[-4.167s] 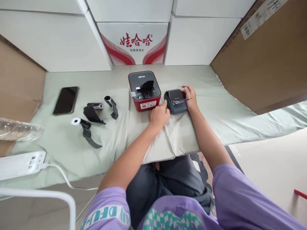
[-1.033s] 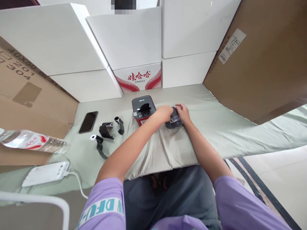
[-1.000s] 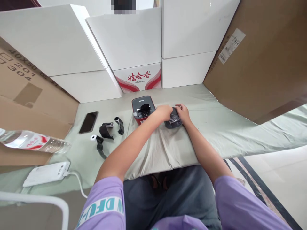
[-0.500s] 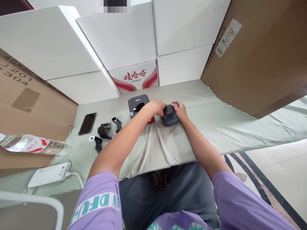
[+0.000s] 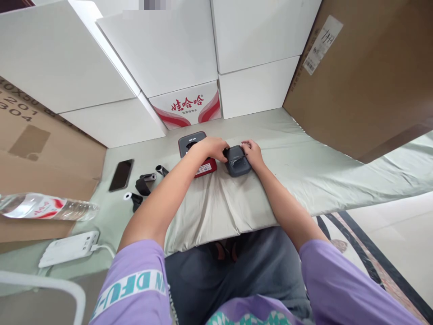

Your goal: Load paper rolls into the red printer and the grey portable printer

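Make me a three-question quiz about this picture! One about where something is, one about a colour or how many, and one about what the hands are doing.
1. Where is the phone?
A. left of the paper rolls
B. on the red printer
C. on the floor

2. What colour is the body of the bigger printer?
A. blue
B. red
C. yellow

3. What are the two hands doing?
A. resting on the lap
B. holding the bottle
C. gripping the small grey printer

Answers:
1. A: the phone lies flat on the green cloth, left of the paper rolls.
2. B: its side shows red under a dark top.
3. C: the left hand and right hand sit on either side of the small grey printer.
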`<action>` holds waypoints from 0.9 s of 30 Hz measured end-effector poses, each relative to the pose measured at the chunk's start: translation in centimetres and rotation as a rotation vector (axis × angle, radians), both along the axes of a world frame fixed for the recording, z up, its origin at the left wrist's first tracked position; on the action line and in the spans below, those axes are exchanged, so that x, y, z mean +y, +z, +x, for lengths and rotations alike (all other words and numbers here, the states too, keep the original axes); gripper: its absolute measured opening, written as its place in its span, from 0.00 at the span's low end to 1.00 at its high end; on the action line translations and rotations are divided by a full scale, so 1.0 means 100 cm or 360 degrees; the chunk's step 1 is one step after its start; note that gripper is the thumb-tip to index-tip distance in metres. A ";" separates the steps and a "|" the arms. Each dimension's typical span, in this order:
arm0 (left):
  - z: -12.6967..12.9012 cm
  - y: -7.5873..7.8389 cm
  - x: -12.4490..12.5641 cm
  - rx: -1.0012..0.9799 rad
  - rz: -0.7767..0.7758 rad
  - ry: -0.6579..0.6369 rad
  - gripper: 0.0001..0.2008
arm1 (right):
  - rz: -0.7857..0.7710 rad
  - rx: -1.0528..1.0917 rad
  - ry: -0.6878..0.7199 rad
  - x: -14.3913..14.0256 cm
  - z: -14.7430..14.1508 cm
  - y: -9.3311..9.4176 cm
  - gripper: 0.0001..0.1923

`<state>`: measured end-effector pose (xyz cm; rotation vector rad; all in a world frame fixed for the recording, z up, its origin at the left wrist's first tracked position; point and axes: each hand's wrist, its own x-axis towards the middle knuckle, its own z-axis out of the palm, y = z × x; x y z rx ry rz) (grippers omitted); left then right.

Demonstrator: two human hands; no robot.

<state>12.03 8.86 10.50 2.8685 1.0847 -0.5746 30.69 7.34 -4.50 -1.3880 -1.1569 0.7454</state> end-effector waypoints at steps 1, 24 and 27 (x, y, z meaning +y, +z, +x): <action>-0.001 0.000 -0.001 0.0000 0.0029 -0.0025 0.30 | 0.0002 -0.0008 -0.0003 0.000 0.000 0.001 0.15; 0.037 0.012 -0.015 0.0260 -0.0003 0.0099 0.27 | 0.0008 -0.0068 -0.0006 0.002 -0.001 0.000 0.15; 0.044 0.010 -0.011 0.0288 -0.0043 0.0090 0.28 | 0.0007 -0.0062 -0.0006 0.001 -0.002 0.000 0.14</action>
